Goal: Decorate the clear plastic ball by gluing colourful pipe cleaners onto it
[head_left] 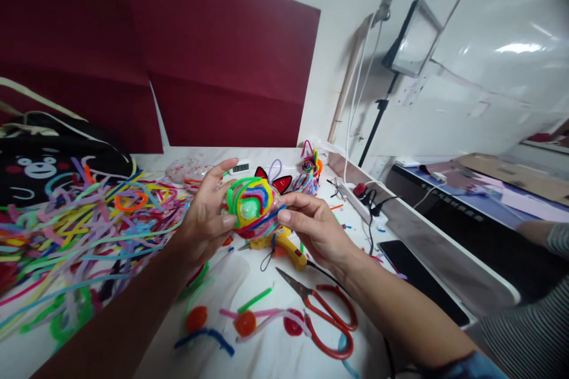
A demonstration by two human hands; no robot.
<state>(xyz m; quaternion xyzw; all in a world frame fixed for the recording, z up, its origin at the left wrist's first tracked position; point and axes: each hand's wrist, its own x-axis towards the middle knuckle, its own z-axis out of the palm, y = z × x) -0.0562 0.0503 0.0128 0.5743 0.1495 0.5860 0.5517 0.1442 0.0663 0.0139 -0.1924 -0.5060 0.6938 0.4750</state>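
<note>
Covering much of the wall, a maroon sheet (pixel 231 53) stood behind the white worktable (pixel 267 364). A tangled pile of fuzzy coloured stems (pixel 133 243) occupied the table's left side, beside a black bag (pixel 89 142). At the far right, a nearby person's striped sleeve (pixel 524 314) was visible.

The left hand (pixel 200 213) was partly curled about the left side of the multicoloured ball (pixel 251 207), thumb across its front and index finger raised along its upper edge. The right hand (pixel 317 228) had thumb and index finger brought together in a pinch at the ball's right side, on the end of a blue strand (pixel 264 222); its remaining fingers were folded. The ball was positioned between both hands, above the table.

A black phone (pixel 422 281) lay right of the red-handled scissors (pixel 306 294), whose blades were slightly parted and pointed toward a yellow glue gun (pixel 291 251). The glue gun lay beneath the ball. Nearer the front edge were a dark blue stem (pixel 208 334), a red disc (pixel 293 323) and a short green stem (pixel 255 301).
</note>
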